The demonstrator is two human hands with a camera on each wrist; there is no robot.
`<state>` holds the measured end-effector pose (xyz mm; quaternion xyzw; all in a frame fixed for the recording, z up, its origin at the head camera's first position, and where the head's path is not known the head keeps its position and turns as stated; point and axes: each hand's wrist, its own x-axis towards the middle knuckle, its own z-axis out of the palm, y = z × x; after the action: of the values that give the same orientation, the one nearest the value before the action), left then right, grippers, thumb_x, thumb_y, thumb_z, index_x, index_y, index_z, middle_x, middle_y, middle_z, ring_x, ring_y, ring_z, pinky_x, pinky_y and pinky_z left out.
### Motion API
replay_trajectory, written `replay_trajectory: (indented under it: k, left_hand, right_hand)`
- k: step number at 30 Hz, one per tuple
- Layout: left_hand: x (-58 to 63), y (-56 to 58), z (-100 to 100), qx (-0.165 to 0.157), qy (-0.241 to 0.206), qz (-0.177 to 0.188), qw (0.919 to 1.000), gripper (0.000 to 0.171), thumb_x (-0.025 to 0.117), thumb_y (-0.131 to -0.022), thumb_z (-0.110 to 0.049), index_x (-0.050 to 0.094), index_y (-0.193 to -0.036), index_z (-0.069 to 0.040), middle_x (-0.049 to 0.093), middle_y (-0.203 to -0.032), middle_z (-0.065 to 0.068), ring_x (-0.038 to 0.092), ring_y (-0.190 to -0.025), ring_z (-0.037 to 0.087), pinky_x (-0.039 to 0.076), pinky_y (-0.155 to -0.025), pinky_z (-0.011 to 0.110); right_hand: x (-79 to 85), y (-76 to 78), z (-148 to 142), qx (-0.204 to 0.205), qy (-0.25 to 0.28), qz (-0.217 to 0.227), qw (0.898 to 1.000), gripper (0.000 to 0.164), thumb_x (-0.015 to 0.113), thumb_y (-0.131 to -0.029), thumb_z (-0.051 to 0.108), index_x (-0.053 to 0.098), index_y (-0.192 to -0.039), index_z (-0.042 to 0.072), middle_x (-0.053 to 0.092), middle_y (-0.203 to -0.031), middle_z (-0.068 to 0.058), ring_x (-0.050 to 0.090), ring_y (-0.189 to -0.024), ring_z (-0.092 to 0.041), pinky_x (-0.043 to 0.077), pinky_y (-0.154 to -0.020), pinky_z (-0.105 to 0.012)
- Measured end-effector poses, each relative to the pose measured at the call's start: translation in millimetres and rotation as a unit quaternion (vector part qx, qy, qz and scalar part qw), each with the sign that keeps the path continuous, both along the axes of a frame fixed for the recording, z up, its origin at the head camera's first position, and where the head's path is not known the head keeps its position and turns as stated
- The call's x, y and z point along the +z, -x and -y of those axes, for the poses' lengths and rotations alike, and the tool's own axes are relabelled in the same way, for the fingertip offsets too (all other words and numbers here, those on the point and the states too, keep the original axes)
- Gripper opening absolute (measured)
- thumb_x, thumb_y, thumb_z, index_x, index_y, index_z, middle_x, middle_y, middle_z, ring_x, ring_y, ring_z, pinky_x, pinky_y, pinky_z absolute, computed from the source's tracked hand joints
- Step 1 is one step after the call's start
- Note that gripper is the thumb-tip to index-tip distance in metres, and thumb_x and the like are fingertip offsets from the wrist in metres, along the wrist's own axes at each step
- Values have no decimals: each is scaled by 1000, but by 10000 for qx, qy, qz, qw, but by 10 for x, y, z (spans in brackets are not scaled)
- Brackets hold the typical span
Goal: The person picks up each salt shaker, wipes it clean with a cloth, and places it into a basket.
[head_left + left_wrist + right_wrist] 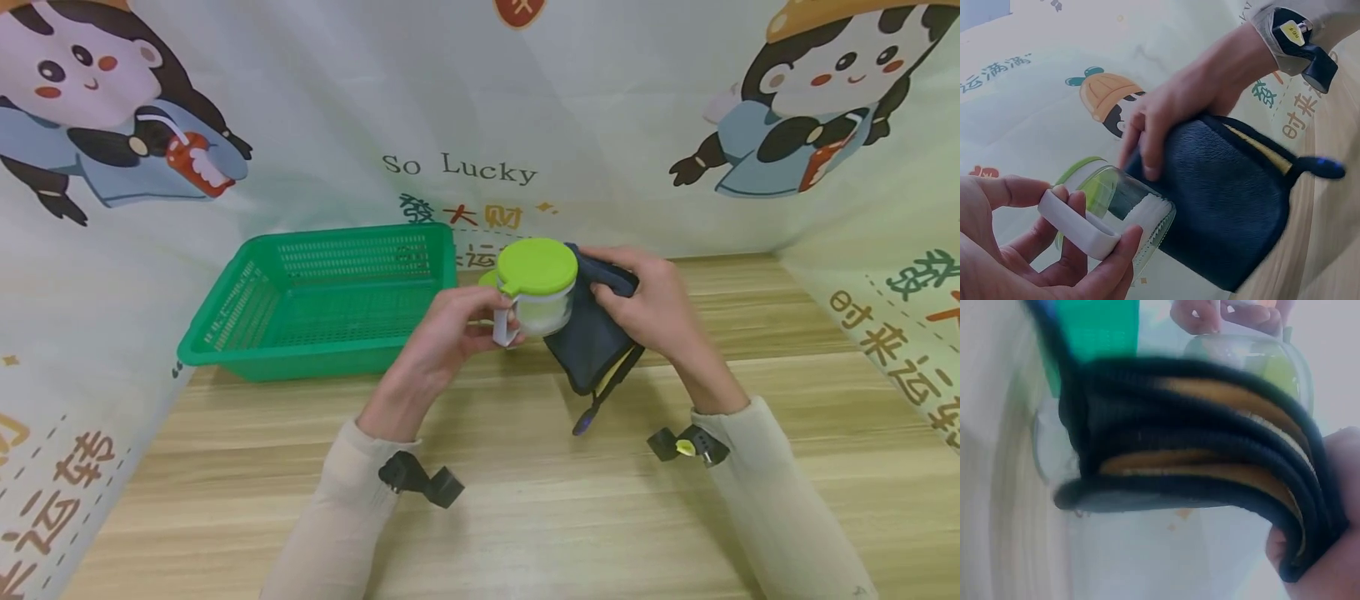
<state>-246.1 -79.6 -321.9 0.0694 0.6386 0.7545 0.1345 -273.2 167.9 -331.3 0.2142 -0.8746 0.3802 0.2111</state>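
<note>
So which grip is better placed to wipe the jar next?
Probably the right grip: it holds the dark cloth beside the jar, while the left grip holds the jar's white handle.

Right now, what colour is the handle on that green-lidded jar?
The handle is plain white; the left wrist view shows it best.

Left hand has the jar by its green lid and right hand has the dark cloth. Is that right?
Not quite: the left hand has the jar by its white handle, not its green lid; the left wrist view shows this. The right hand does have the dark cloth.
</note>
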Motion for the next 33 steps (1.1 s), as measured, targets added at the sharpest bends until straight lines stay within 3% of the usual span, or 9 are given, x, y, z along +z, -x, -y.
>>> replay_trajectory:
  k: [3, 6, 9, 12, 15, 21, 28, 30, 33]
  left_hand:
    - [9, -6, 17, 7, -117, -18, 9999, 12, 60, -86, -12, 63, -78, -4, 61, -75, 7, 65, -72, 25, 57, -84, 45]
    - [8, -14, 21, -16, -152, -43, 9999, 13, 59, -86, -11, 63, -76, -4, 60, -75, 7, 64, -72, 25, 58, -81, 43]
    - [4, -19, 21, -53, -89, -64, 9999, 12, 59, -86, -11, 63, -77, -4, 60, -74, 6, 65, -72, 25, 58, -82, 43]
    - [2, -22, 17, -102, -3, -85, 9999, 12, 58, -86, -12, 63, -78, -4, 60, -74, 6, 65, -72, 26, 57, -84, 45]
    - [3, -22, 12, -140, 62, -106, 9998, 13, 58, -86, -13, 62, -78, -4, 60, -74, 5, 66, -72, 27, 56, -86, 48]
    - [3, -17, 44, -80, 50, -65, 9999, 13, 57, -85, -12, 61, -76, -4, 58, -73, 6, 64, -69, 26, 57, -81, 45]
    - [-6, 16, 63, -267, 124, -86, 9995, 14, 56, -84, -12, 59, -74, -4, 57, -71, 6, 62, -68, 27, 57, -82, 47]
    - [-14, 23, 62, -329, 87, -100, 9994, 14, 56, -85, -13, 59, -74, -4, 57, -72, 7, 61, -69, 26, 57, -81, 46]
    - [-22, 23, 68, -350, 12, -83, 9994, 15, 56, -85, -13, 60, -74, -4, 57, -72, 6, 62, -69, 25, 57, -82, 47]
  right_hand:
    - [-40, 50, 3, 265, 78, 361, 9990, 38, 62, -85, 4, 67, -122, 14, 67, -120, -9, 63, -103, -21, 45, -78, -20]
    - [-61, 57, 3, 467, 525, 668, 9953, 37, 58, -86, 1, 67, -120, 12, 67, -119, -10, 63, -91, -15, 46, -68, -17]
    - [-44, 34, 2, 646, 1276, 652, 9876, 37, 55, -89, -1, 67, -121, 12, 67, -119, -12, 61, -77, -8, 47, -54, -18]
    - [-14, 17, -18, 745, 1575, 347, 9841, 38, 54, -89, -3, 66, -122, 12, 65, -121, -14, 59, -68, -7, 45, -47, -19]
    - [-9, 25, -40, 741, 1311, 280, 9882, 40, 55, -89, -2, 65, -124, 16, 65, -123, -11, 59, -73, -9, 45, -50, -18]
    - [-83, 92, -60, 672, 306, 535, 9958, 40, 59, -89, 3, 64, -126, 18, 67, -122, -6, 61, -98, -13, 44, -74, -15]
    - [-74, 107, -131, 1137, 1291, 442, 9841, 36, 58, -89, 0, 66, -122, 13, 68, -117, -11, 64, -87, -9, 49, -62, -17]
    - [-56, 95, -135, 1135, 1242, 409, 9849, 36, 58, -89, 0, 66, -122, 13, 67, -118, -12, 63, -86, -9, 49, -60, -17]
    - [-55, 95, -127, 939, 636, 426, 9926, 36, 60, -89, 3, 66, -122, 15, 68, -118, -9, 61, -91, -8, 48, -69, -16]
